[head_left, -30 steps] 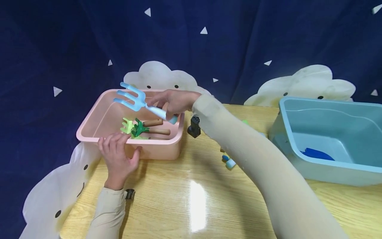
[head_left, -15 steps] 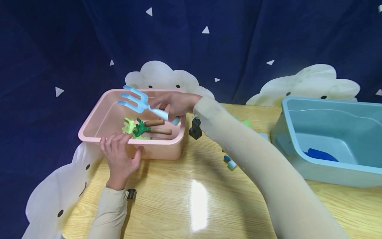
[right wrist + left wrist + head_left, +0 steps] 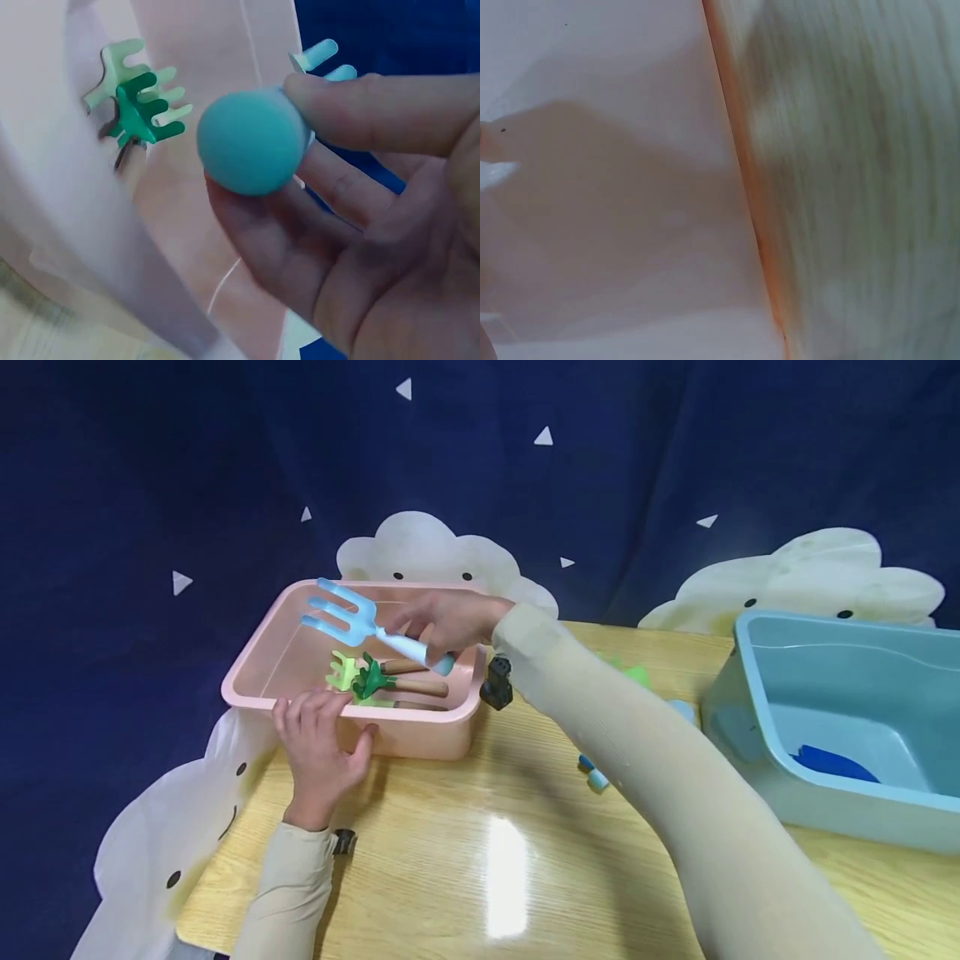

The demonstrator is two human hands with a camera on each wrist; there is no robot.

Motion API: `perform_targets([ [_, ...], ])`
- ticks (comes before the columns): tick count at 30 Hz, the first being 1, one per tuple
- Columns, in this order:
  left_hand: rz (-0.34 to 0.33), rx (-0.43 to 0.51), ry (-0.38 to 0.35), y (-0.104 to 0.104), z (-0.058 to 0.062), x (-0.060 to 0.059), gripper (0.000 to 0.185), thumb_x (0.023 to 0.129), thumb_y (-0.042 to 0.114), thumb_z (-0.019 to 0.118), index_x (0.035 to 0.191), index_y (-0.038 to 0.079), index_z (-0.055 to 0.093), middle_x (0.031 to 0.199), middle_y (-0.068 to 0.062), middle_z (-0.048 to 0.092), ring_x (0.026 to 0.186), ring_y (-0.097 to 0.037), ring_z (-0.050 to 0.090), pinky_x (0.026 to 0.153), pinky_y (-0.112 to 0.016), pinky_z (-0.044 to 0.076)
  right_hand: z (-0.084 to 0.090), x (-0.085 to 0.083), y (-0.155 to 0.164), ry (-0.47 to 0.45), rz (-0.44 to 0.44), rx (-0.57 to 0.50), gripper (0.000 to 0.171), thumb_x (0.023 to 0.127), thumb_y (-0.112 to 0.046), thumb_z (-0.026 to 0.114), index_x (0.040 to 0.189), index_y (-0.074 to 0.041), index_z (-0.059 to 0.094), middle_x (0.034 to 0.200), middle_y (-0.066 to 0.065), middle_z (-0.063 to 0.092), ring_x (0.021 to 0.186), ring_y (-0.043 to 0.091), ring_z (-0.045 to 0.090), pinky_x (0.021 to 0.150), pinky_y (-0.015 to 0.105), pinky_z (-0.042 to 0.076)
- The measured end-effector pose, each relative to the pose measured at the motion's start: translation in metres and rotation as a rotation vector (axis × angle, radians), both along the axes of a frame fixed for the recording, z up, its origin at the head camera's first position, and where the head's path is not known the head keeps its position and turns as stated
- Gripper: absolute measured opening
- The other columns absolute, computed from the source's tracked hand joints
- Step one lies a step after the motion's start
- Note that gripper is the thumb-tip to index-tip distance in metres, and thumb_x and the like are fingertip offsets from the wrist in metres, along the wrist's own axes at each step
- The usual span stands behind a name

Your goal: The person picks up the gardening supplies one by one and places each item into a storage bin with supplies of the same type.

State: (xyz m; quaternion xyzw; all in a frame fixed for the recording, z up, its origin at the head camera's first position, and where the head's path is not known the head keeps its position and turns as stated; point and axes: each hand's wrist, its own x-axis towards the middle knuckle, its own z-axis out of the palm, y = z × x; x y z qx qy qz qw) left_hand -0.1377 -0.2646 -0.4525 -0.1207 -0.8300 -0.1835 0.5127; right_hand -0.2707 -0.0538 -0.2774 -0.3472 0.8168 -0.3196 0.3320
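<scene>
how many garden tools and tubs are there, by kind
rakes in the pink tub: 2, a dark green rake and a light green rake
light blue fork, held in the right hand: 1
tubs: 2, pink tub and blue tub
total: 5

Light blue toy garden fork [image 3: 352,620] with three broad tines and a rounded teal handle end, pinched by the handle in the right hand [image 3: 442,620], held tilted above the pink tub [image 3: 258,664], tines toward the far left rim. Pink tub resting on the bench [image 3: 480,827], near wall touched by the left hand [image 3: 318,752]. Inside, on the floor: a dark green rake [image 3: 371,677] and a pale green rake [image 3: 343,670], both with wooden handles, side by side.
</scene>
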Motion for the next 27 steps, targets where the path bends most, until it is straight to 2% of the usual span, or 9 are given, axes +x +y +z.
perform_targets([
  [3, -0.005, -0.005, -0.002, 0.004, -0.001, 0.0, 0.046, 0.074, 0.027, 0.067, 0.113, 0.004, 0.062, 0.109, -0.017, 0.059, 0.11, -0.036, 0.046, 0.116, -0.05, 0.016, -0.004, -0.002, 0.004, 0.096, -0.014, 0.007, 0.059, 0.084, 0.007, 0.059, 0.138, -0.016, 0.057, 0.133, 0.008, 0.063, 0.114, 0.021, 0.064, 0.087, 0.03, 0.055],
  [7, -0.013, -0.007, 0.013, 0.006, 0.001, -0.002, 0.045, 0.073, 0.027, 0.067, 0.111, 0.003, 0.062, 0.106, -0.016, 0.058, 0.107, -0.036, 0.046, 0.113, -0.053, 0.018, -0.004, -0.002, 0.01, 0.252, -0.031, 0.018, 0.052, 0.087, -0.001, 0.057, 0.137, -0.015, 0.058, 0.139, 0.008, 0.06, 0.129, 0.023, 0.057, 0.105, 0.034, 0.047],
  [12, -0.019, -0.001, 0.036, 0.006, 0.001, -0.003, 0.044, 0.072, 0.027, 0.067, 0.109, 0.003, 0.061, 0.104, -0.017, 0.057, 0.107, -0.036, 0.046, 0.113, -0.052, 0.018, -0.004, 0.003, 0.027, 0.403, -0.06, -0.052, 0.043, 0.089, -0.004, 0.055, 0.131, -0.009, 0.062, 0.134, 0.01, 0.064, 0.127, 0.026, 0.058, 0.107, 0.037, 0.045],
  [17, -0.01, -0.005, 0.026, 0.006, 0.002, -0.003, 0.045, 0.073, 0.027, 0.066, 0.11, 0.002, 0.061, 0.105, -0.017, 0.057, 0.107, -0.037, 0.046, 0.115, -0.05, 0.016, -0.015, 0.013, 0.059, 0.565, -0.106, -0.131, 0.038, 0.089, -0.005, 0.054, 0.125, -0.006, 0.064, 0.127, 0.011, 0.066, 0.121, 0.026, 0.06, 0.106, 0.04, 0.044],
  [22, -0.008, 0.014, 0.033, 0.005, 0.002, -0.004, 0.044, 0.072, 0.026, 0.066, 0.108, 0.003, 0.061, 0.105, -0.017, 0.057, 0.108, -0.037, 0.046, 0.115, -0.051, 0.016, -0.028, 0.025, 0.095, 0.617, -0.192, -0.268, 0.031, 0.09, -0.005, 0.058, 0.12, -0.006, 0.067, 0.12, 0.011, 0.068, 0.11, 0.028, 0.06, 0.094, 0.043, 0.048],
  [27, -0.006, 0.022, 0.031, 0.005, 0.0, -0.004, 0.043, 0.072, 0.026, 0.066, 0.107, 0.003, 0.061, 0.104, -0.018, 0.057, 0.109, -0.037, 0.046, 0.116, -0.05, 0.014, -0.039, 0.037, 0.128, 0.555, -0.275, -0.288, 0.031, 0.091, -0.006, 0.059, 0.121, -0.007, 0.067, 0.124, 0.009, 0.067, 0.112, 0.029, 0.061, 0.088, 0.043, 0.053],
])
